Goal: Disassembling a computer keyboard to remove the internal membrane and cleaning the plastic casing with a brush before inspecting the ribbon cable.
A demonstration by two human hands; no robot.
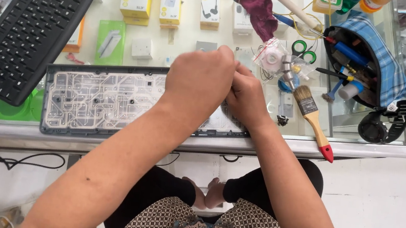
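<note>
Both hands meet over the right end of the opened keyboard base [106, 99], which lies flat on the glass counter [364, 149]. The left hand [199, 80] is curled closed, covering the right hand [246, 96]; any held item cannot be determined. An intact black keyboard [34, 16] lies left, a paintbrush [313, 120] and tool pouch [374, 63] right.
</note>
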